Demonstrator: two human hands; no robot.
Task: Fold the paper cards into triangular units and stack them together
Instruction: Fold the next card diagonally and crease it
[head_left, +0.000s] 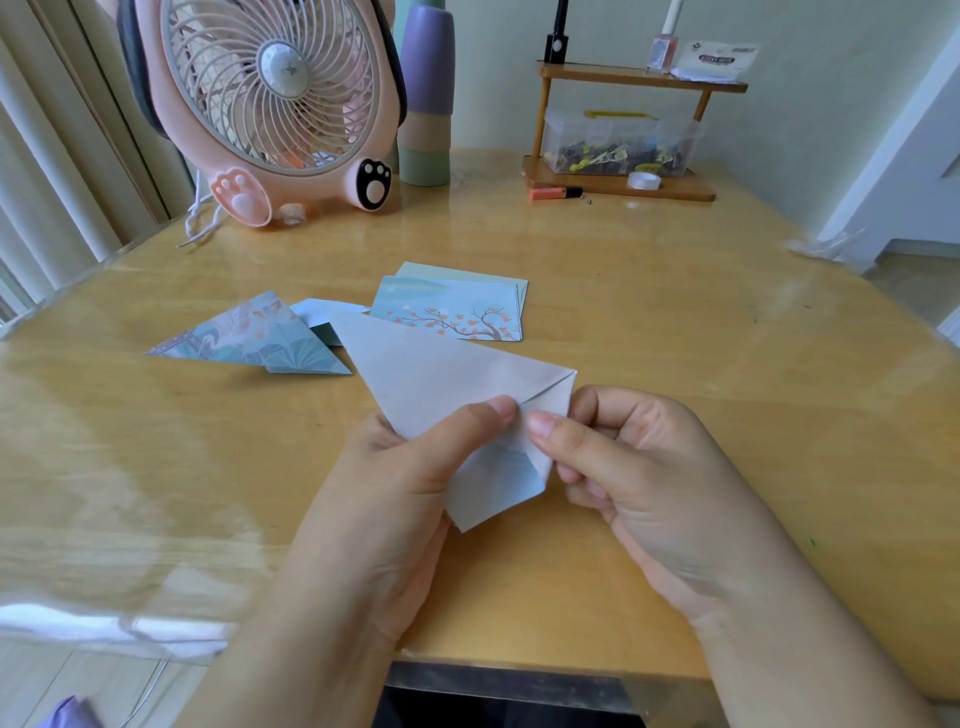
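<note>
both hands are holding one partly folded card (441, 379) above the near middle of the table (675, 322). left hand (395, 493) is pinching it from the left, thumb on top, fingers underneath and hidden. right hand (639, 467) is gripping the right edge, thumb tip pressing the paper right next to the left thumb, other fingers curled behind the flap. card is showing its pale blank side, long point aiming up-left, short folded flap at the upper right corner, a bit of blue print showing on the lower flap between the thumbs.

further back on the table: a finished triangular unit (260, 340) with a blue leaf and bird print is lying flat on the left, and a second folded piece (324, 319) is poking out just behind it, partly covered by the held card. right of those, a small stack of flat cards (452, 312) is sitting with a tree-print card on top. stack and folded pieces are near each other; can't tell if they're touching.

far edge: pink desk fan (275, 104) with paw feet, a striped purple-tan-green bottle (426, 98) just beside it, a small wooden shelf (623, 130) holding a clear plastic box (618, 143), a tape roll (644, 181) and an orange marker (553, 193) in front of it.
</note>
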